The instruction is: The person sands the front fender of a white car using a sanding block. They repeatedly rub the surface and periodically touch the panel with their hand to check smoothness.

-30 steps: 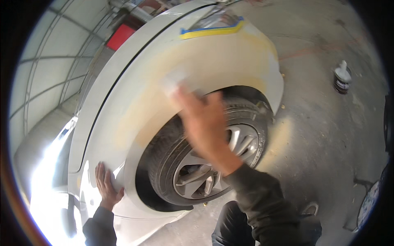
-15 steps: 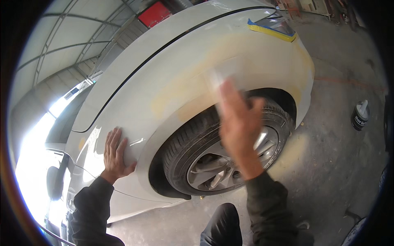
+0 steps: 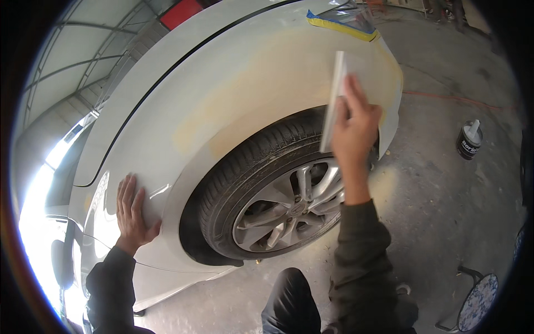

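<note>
A white car's front fender (image 3: 245,83) fills the middle, with a dull beige-yellow sanded patch above the wheel arch. My right hand (image 3: 357,131) grips a long, flat, white sanding block (image 3: 337,83) by its back, thumb on the near side. The block stands steeply at the front part of the arch, its lower end overlapping the tyre in view; whether its face touches the panel I cannot tell. Fingers spread, my left hand (image 3: 132,214) lies flat on the glossy rear part of the fender. Between them sits the wheel (image 3: 295,209) with its silver spokes.
Blue and yellow tape (image 3: 342,26) edges the headlight. On the concrete floor at right stands a dark can (image 3: 469,142) with a light-coloured tool in it. An orange hose (image 3: 456,99) runs behind it. A round-topped stool (image 3: 479,300) is at lower right; pale dust lies beside the wheel.
My right hand has swept the block rightward toward the front of the fender, turning it more upright. My left hand stays on the panel. The whole view has shifted, moving the car leftward.
</note>
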Demonstrator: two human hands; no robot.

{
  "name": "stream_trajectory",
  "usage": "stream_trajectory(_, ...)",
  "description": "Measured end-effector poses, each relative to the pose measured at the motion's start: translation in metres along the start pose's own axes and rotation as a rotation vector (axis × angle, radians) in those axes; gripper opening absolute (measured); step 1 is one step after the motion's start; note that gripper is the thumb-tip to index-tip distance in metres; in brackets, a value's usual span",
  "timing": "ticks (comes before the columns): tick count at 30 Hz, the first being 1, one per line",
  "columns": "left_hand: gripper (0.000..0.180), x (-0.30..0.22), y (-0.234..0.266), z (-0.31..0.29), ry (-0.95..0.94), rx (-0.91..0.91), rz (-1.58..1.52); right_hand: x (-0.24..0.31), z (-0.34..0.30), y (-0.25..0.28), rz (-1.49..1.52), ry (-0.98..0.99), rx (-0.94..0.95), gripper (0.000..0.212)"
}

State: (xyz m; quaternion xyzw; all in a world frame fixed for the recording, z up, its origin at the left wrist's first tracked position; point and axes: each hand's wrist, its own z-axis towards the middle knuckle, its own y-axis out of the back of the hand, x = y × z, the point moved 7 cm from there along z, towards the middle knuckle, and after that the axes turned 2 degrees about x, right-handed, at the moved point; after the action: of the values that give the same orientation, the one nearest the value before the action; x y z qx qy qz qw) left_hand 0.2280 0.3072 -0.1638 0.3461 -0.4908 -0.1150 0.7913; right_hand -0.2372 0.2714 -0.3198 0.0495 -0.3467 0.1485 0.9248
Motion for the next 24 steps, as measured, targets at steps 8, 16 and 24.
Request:
stream_trajectory(8,0.078,0.006,-0.007,-0.014,-0.003,0.008,0.048,0.156,-0.081,-0.014,0.245,0.280,0.138,0.051)
stream_trajectory(16,0.078,-0.006,-0.017,0.004,-0.025,-0.029,0.043,-0.058,-0.013,0.010,-0.005,-0.142,-0.044,0.049)
stream_trajectory(24,0.080,0.009,-0.006,-0.018,0.008,0.027,0.099,0.059,-0.035,-0.008,0.240,0.084,0.108,0.057)
